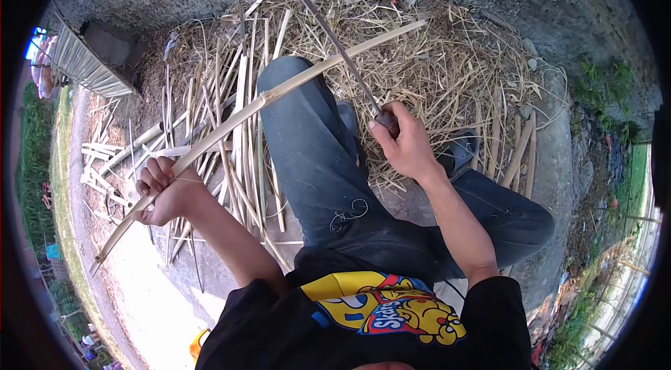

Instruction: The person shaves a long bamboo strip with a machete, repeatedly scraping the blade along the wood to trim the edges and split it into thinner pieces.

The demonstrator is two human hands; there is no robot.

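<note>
My left hand [164, 192] grips a long bamboo strip [279, 90] near its lower end. The strip runs up and to the right across my left knee [293, 83]. My right hand [402, 143] is closed on the handle of a long thin knife [335, 45], whose blade points up and to the left and crosses over the strip near its upper end. I sit with legs in blue jeans spread over the ground.
Several split bamboo strips [231, 125] lie on the ground left of my knee. A heap of dry shavings [447, 69] covers the ground ahead. More short bamboo pieces [521, 150] lean at the right. A corrugated sheet [84, 62] stands at the far left.
</note>
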